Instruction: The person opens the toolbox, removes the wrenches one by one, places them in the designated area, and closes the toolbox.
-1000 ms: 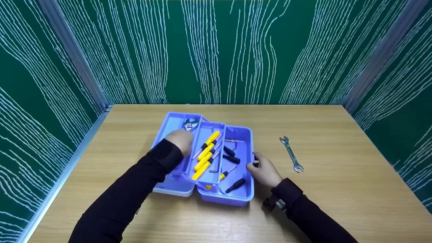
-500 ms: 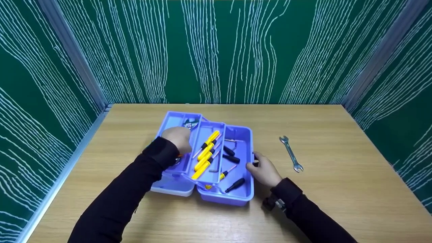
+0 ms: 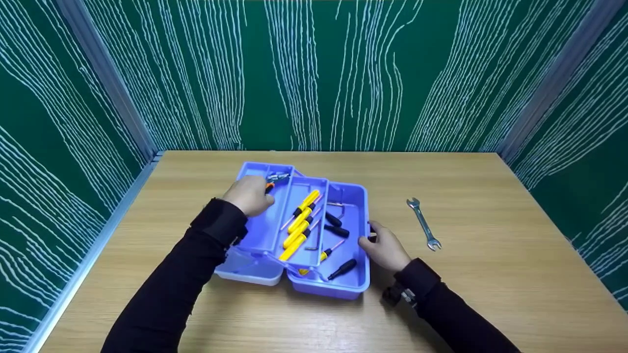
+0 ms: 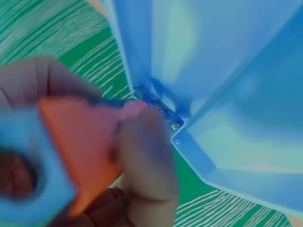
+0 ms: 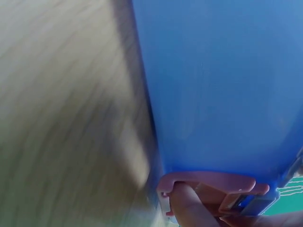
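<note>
A purple-blue toolbox (image 3: 338,294) stands unfolded on the table. My left hand (image 3: 249,195) is over its left upper tray (image 3: 260,230) and pinches an orange-and-black tool (image 4: 90,146) with a pale end and a round dark hole. The fingers cover much of this tool, so its kind does not show. Beyond the hand, an adjustable wrench (image 3: 278,177) lies in the tray. My right hand (image 3: 386,249) grips the latch (image 5: 213,182) on the box's right side. Yellow-handled screwdrivers (image 3: 297,239) fill the middle tray. Black-handled tools (image 3: 342,269) lie in the bottom.
An open-ended wrench (image 3: 424,224) lies on the wooden table (image 3: 471,196), right of the toolbox. The lid (image 3: 250,275) is folded out under the left tray. Green walls (image 3: 343,73) with white lines enclose the table's back and sides.
My left hand has moved left and away from me over the left tray, and the orange-and-black tool now shows beyond it. My right hand has stayed at the latch.
</note>
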`<action>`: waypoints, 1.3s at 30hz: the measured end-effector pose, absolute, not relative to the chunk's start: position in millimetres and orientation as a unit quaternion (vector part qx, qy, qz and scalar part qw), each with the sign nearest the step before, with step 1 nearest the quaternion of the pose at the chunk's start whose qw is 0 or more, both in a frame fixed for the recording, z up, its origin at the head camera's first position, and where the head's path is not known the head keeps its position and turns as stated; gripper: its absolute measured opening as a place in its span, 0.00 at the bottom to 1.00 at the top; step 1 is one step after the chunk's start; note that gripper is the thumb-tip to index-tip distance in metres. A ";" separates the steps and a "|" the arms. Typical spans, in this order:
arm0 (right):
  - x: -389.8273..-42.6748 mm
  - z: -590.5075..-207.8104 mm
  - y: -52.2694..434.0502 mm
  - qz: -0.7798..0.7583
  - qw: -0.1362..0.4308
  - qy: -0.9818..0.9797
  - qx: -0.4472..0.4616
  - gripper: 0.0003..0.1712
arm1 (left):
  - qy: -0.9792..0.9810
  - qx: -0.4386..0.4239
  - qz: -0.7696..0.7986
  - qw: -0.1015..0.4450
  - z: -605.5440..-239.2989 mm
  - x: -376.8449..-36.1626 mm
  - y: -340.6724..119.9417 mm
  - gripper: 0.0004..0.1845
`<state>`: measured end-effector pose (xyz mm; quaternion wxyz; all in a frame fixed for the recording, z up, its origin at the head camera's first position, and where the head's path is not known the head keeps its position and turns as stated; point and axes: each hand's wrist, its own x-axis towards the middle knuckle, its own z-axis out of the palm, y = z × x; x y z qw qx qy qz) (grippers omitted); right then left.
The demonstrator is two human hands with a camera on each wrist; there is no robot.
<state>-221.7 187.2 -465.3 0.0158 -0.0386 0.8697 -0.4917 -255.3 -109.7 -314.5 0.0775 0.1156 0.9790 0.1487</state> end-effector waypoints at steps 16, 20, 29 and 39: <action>-221.3 -461.1 198.1 -0.521 0.034 0.852 -0.040 0.35 | 0.960 0.075 0.261 0.072 -317.8 -248.4 -119.8 0.15; -221.7 -448.2 202.2 -0.543 0.035 0.839 -0.018 0.39 | 0.949 0.079 0.302 0.036 -317.1 -240.4 -118.3 0.15; -213.8 -408.1 188.3 -0.607 -0.030 0.792 -0.056 0.32 | 0.907 0.144 0.368 -0.148 -333.0 -210.9 -91.4 0.24; -205.1 -399.1 149.3 -0.635 -0.001 0.766 -0.099 0.29 | 0.874 0.205 0.399 -0.186 -367.5 -179.2 -49.3 0.26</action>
